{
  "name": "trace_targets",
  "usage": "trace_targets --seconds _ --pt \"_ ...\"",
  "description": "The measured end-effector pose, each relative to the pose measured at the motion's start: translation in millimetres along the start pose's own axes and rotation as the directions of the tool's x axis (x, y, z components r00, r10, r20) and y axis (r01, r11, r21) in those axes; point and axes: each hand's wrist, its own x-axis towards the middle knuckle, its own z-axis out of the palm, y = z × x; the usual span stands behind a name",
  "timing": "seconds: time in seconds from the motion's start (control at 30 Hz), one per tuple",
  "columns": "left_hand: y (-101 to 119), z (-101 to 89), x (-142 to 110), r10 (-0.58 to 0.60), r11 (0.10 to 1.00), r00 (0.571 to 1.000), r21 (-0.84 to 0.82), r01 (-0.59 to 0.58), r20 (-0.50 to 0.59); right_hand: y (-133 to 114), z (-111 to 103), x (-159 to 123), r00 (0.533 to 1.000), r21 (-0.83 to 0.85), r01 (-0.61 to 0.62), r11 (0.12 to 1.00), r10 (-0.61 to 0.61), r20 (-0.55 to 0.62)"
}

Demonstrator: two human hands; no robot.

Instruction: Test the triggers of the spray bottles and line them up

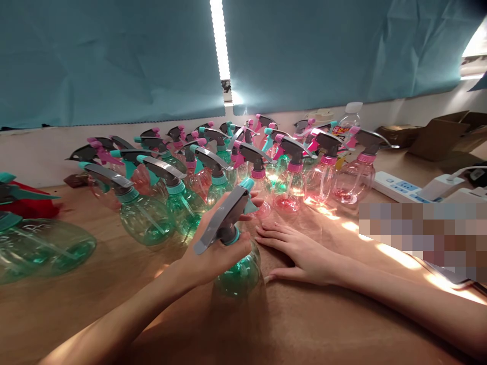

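Observation:
My left hand (216,253) is wrapped round the neck of a green spray bottle (239,276) with a grey and teal trigger head. The bottle stands upright on the brown table (182,329). To its right, my right hand (300,251) lies flat on the tabletop, fingers spread and holding nothing, its fingertips close to the bottle. Just beyond my hands stand more green spray bottles (146,220) and pink spray bottles (289,190), with grey heads and teal or pink nozzles. Parts of the left fingers are hidden behind the trigger head.
Several spray bottles crowd the back of the table, with others at the left edge (45,248). A white power strip (403,187) with plugs lies at right, before cardboard boxes (437,134). A clear capped bottle (350,119) stands behind. Blue-green sheeting (114,61) covers the wall.

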Motion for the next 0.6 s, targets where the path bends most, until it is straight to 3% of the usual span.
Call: trace_targets --seconds 0.33,0.6 --pt "-0.4 0.9 0.2 0.042 0.999 0.999 -0.006 -0.042 0.011 -1.0 0.1 0.0 1.0 -0.003 0.0 1.0 0.0 -0.001" --pt "7.5 -1.8 3.1 0.01 0.998 1.0 0.06 -0.009 -0.004 -0.7 -1.3 0.6 1.0 -0.029 0.0 1.0 0.001 0.021"
